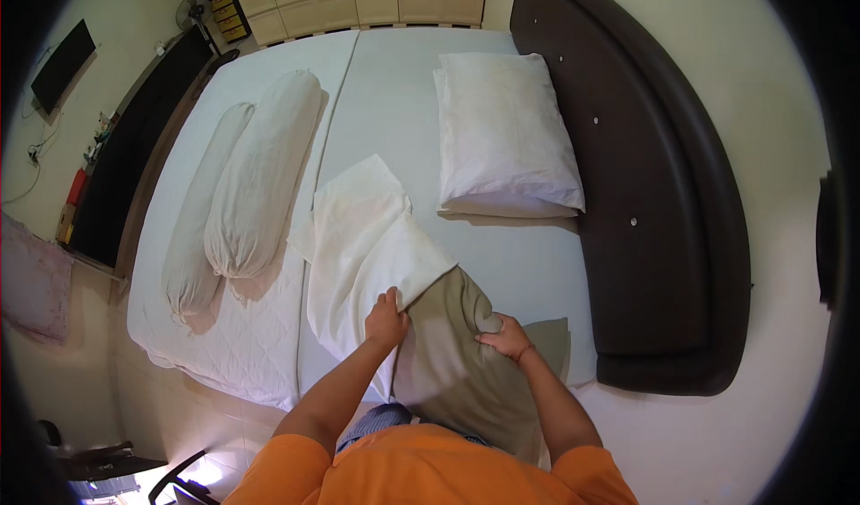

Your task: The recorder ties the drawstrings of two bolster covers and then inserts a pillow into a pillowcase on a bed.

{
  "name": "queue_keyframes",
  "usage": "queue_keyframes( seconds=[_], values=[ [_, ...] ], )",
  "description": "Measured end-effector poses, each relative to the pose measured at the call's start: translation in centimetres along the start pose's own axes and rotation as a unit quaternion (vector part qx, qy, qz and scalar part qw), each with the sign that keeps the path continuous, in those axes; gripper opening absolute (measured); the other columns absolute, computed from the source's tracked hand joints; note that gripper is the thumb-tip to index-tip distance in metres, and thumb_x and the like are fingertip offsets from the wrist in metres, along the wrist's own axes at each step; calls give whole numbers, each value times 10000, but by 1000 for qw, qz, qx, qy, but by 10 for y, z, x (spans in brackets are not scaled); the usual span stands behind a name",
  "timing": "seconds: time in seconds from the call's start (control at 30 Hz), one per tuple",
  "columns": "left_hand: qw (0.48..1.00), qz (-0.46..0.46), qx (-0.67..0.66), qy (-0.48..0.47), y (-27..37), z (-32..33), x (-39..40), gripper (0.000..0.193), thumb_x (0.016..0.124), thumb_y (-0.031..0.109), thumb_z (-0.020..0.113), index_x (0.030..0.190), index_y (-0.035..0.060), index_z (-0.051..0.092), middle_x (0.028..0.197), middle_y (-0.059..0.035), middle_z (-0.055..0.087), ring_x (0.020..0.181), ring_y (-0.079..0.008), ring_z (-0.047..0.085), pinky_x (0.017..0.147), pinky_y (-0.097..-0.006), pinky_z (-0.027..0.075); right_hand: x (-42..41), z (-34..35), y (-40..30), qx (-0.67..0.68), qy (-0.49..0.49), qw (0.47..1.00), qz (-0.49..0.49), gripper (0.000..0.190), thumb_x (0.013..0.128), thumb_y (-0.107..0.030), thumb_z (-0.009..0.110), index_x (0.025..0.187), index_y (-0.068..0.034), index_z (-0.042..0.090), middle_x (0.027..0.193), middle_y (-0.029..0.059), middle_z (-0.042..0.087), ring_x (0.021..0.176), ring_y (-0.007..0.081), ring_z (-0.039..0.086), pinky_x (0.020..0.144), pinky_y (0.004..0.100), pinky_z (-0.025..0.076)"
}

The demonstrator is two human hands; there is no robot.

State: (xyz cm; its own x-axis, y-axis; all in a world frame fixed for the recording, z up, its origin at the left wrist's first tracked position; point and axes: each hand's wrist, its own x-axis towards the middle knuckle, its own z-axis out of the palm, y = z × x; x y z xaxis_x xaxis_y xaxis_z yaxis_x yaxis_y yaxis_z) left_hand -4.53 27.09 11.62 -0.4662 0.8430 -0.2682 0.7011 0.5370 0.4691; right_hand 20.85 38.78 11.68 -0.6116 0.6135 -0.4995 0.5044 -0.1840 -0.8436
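My left hand (388, 320) is closed on the edge of a white cloth (363, 256), which lies crumpled over the near middle of the bed. A grey-green cloth (450, 344) meets the white one at that edge and hangs over the bed's near side towards my body. My right hand (505, 338) pinches a fold of the grey-green cloth, to the right of my left hand. Part of this cloth spreads flat behind my right wrist. Whether the two cloths are joined cannot be told.
Two white bolsters (265, 175) lie on the left of the white mattress (383, 88). Stacked white pillows (504, 128) rest against the dark padded headboard (658, 189). Cream drawers (376, 1) stand beyond the bed; a fan (193, 11) is at the far left.
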Motion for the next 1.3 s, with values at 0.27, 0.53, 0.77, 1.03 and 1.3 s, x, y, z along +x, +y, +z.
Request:
queue_keyframes(
  seconds=[0.27,0.53,0.77,1.03,1.3],
  values=[
    [980,134,-36,143,48,-52,40,437,745,120,575,1175,114,495,971,-135,549,873,-303,577,719,-389,483,-74,44,-56,-75,94,986,-116,431,681,-246,699,1036,-15,618,800,157,656,726,243,635,685,322,491],
    [932,359,47,-34,119,-47,-22,127,691,114,567,804,84,617,733,-145,615,722,-326,611,618,-429,487,-94,47,-81,-201,117,962,-144,445,676,-264,688,1054,-41,620,752,212,615,718,333,615,654,372,483],
    [929,366,-7,58,119,-51,-22,97,664,125,599,730,55,586,705,-141,601,685,-328,599,599,-417,482,-87,51,-80,-141,108,968,-176,369,679,-195,695,985,-1,627,842,185,647,766,257,642,693,314,486],
    [946,284,-150,53,59,-11,-79,328,742,86,582,1063,46,528,918,-170,571,819,-346,568,697,-420,464,-62,18,-53,-163,230,957,-65,502,716,-203,687,1174,-58,541,1026,149,616,974,271,581,866,356,437],
    [978,-131,-148,-66,-85,67,-132,672,727,363,670,1198,-28,394,1070,-248,546,1002,-381,539,851,-422,440,-102,122,-7,-497,163,852,-34,914,660,-448,696,1388,-131,243,1410,192,236,1301,329,237,1042,525,160]
  ],
)
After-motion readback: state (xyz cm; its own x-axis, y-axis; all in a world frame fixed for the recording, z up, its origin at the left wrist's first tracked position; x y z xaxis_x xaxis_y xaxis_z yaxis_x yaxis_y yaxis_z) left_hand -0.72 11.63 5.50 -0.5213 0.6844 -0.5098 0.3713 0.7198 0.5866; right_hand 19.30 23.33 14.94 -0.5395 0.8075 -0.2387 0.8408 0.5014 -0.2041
